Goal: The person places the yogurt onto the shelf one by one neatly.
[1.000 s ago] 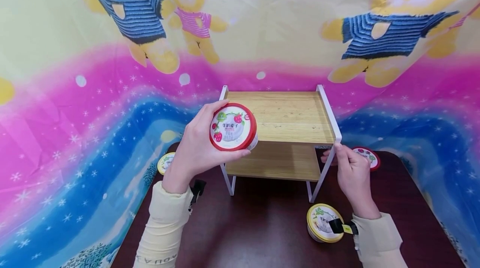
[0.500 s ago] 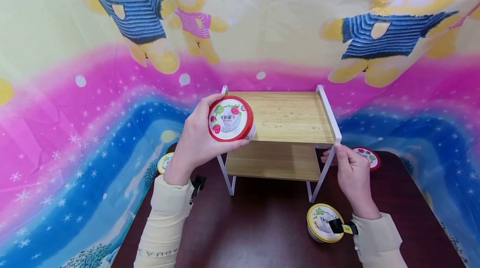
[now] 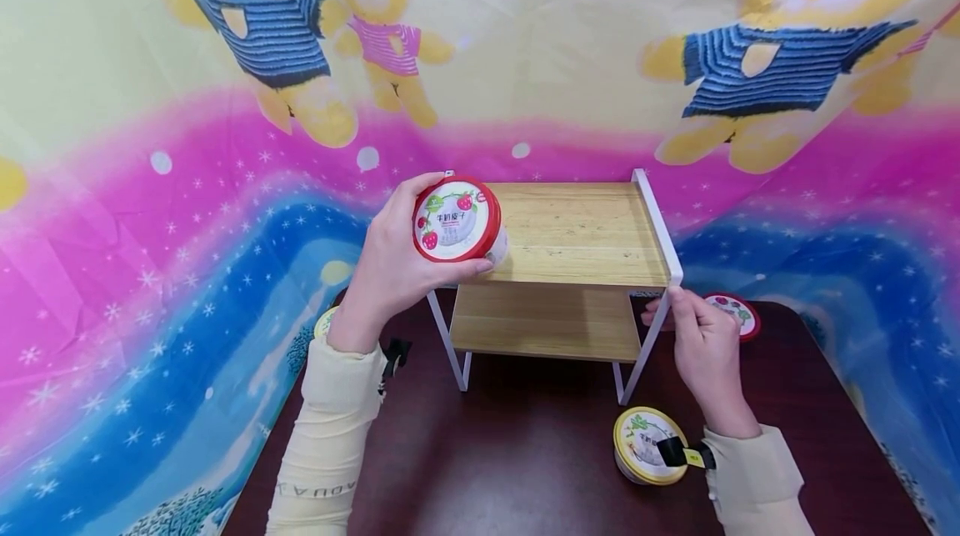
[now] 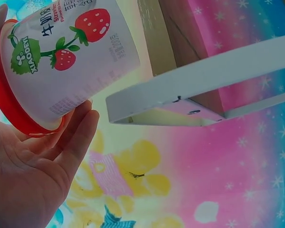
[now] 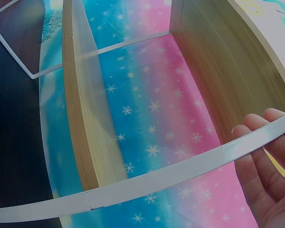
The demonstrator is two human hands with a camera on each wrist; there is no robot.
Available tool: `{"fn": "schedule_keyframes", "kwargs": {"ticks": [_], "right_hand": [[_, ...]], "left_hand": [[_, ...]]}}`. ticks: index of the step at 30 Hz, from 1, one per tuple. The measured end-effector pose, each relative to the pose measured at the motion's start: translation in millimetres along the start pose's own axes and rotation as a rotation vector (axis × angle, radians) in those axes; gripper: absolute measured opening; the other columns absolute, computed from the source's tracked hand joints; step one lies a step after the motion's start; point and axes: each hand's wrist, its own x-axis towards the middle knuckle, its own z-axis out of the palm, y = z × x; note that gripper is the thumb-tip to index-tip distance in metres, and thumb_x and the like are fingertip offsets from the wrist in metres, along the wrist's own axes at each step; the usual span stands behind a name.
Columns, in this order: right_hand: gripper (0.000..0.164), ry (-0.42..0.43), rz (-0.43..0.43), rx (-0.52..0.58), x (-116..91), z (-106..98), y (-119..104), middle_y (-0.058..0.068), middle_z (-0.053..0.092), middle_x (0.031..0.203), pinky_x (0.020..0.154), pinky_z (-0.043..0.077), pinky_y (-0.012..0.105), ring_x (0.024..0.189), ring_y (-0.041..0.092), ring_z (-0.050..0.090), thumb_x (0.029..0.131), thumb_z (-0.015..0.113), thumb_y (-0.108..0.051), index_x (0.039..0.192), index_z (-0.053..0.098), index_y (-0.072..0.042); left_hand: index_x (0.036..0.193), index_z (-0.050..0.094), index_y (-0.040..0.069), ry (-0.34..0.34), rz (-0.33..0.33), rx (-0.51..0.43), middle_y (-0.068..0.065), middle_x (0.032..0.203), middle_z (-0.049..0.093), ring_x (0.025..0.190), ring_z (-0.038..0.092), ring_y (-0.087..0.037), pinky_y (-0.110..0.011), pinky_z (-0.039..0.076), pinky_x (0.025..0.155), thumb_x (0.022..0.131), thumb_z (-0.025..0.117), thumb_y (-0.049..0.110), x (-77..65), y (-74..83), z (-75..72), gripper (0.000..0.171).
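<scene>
My left hand (image 3: 390,257) grips a paper ice-cream tub (image 3: 453,219) with a red-rimmed lid and strawberry prints. The tub is tilted, lid facing me, before the left part of the two-tier shelf's upper board (image 3: 577,227). In the left wrist view, the tub's white side (image 4: 76,57) is close to a corner of the white metal frame (image 4: 180,90) but apart from it. My right hand (image 3: 708,344) holds the shelf's right front leg (image 3: 654,344) just under the upper board. Fingers (image 5: 251,175) curl round that white bar in the right wrist view.
A yellow-lidded tub (image 3: 648,444) stands on the dark table (image 3: 517,453), partly behind the right wrist strap. A red-lidded tub (image 3: 738,315) sits beyond the right hand. Another yellow lid (image 3: 324,323) shows behind the left wrist. A bear-print cloth (image 3: 525,44) hangs behind the shelf.
My left hand has raised the tub and shifted it slightly left, over the shelf's left side. My right hand stays in place on the shelf leg.
</scene>
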Motion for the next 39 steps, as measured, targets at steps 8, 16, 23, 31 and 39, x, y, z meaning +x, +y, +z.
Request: {"fn": "schedule_keyframes", "kwargs": {"ticks": [8, 16, 23, 31, 39], "right_hand": [[0.033, 0.000, 0.001, -0.004, 0.0, -0.1, -0.2, 0.010, 0.075, 0.088, 0.073, 0.052, 0.011, 0.079, -0.001, 0.069, 0.109, 0.051, -0.023, 0.104, 0.077, -0.002], [0.034, 0.001, 0.005, -0.008, -0.3, 0.4, -1.4, 0.010, 0.075, 0.088, 0.073, 0.052, 0.011, 0.078, -0.001, 0.068, 0.109, 0.051, -0.023, 0.104, 0.077, -0.002], [0.035, 0.004, 0.010, -0.010, -0.5, 1.0, -1.8, 0.010, 0.075, 0.088, 0.073, 0.052, 0.011, 0.079, -0.001, 0.068, 0.109, 0.052, -0.025, 0.103, 0.077, -0.002], [0.034, 0.003, 0.008, -0.005, -0.4, 0.9, -1.6, 0.009, 0.075, 0.088, 0.073, 0.052, 0.011, 0.078, -0.001, 0.069, 0.109, 0.052, -0.024, 0.103, 0.077, -0.002], [0.035, 0.004, 0.008, -0.003, -0.3, 0.7, -1.2, 0.010, 0.075, 0.087, 0.073, 0.052, 0.012, 0.078, -0.001, 0.069, 0.109, 0.052, -0.024, 0.101, 0.077, -0.001]], "left_hand": [[0.147, 0.044, 0.020, -0.011, -0.057, 0.014, 0.004, 0.134, 0.054, 0.120, 0.049, -0.008, -0.032, 0.057, 0.084, 0.068, 0.092, 0.049, 8.7, -2.2, -1.4, 0.097], [0.146, 0.046, 0.021, -0.013, -0.089, 0.009, 0.005, 0.133, 0.055, 0.119, 0.050, -0.008, -0.030, 0.057, 0.082, 0.067, 0.092, 0.051, 15.6, -2.8, -2.7, 0.096], [0.145, 0.047, 0.020, -0.021, -0.094, -0.006, 0.007, 0.131, 0.056, 0.117, 0.051, -0.007, -0.030, 0.056, 0.082, 0.067, 0.092, 0.051, 20.6, -4.2, 0.7, 0.095], [0.145, 0.049, 0.023, -0.038, -0.115, 0.000, 0.009, 0.130, 0.056, 0.115, 0.052, -0.005, -0.029, 0.055, 0.084, 0.068, 0.091, 0.054, 26.0, -4.3, 3.7, 0.093], [0.145, 0.049, 0.023, -0.066, -0.127, 0.013, 0.009, 0.130, 0.056, 0.116, 0.052, -0.006, -0.028, 0.055, 0.083, 0.068, 0.090, 0.056, 31.9, -3.2, 5.7, 0.093]]}}
